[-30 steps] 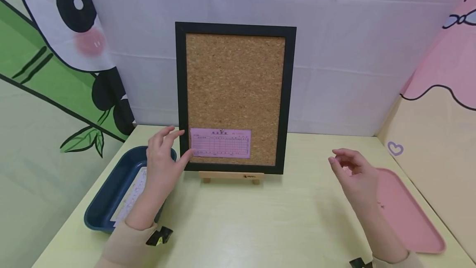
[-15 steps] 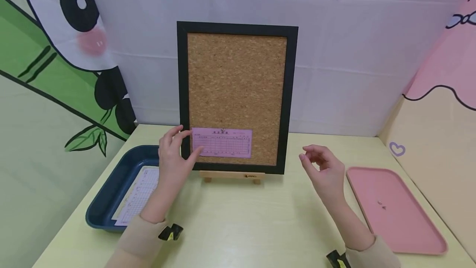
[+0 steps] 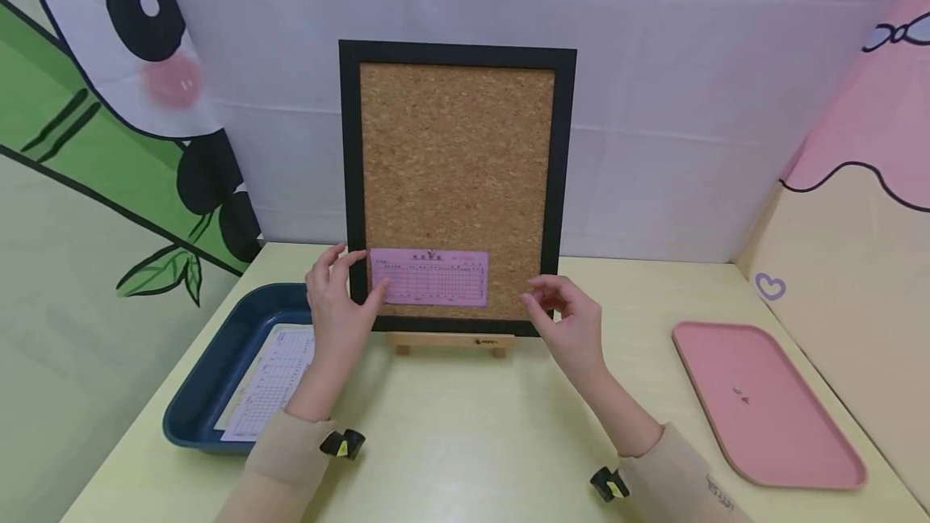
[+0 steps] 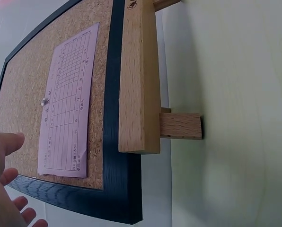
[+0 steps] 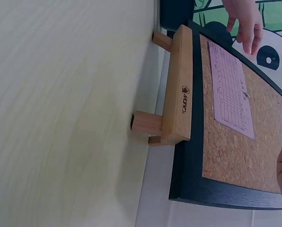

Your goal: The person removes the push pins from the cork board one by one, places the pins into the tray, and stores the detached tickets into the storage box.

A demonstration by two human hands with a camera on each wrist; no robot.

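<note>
From the head camera, we see a pinkish-purple paper slip [image 3: 429, 277], printed with a ruled grid, low and left on a black-framed corkboard [image 3: 458, 160]. The left hand [image 3: 337, 305] is relaxed and grasps nothing beside it; the right hand [image 3: 574, 329] draws thumb and forefinger together, and we cannot tell whether they hold anything. From the left wrist, we find a shiny pin [image 4: 45, 101] at the slip's top edge. From the right wrist, we see the slip's printed side above the wooden ledge [image 5: 179, 90].

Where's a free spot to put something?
Bare table shows between the right hand and pink tray, and in front of the wooden easel, between the forearms. It's crowded around the left hand, by the blue tray and corkboard.
</note>
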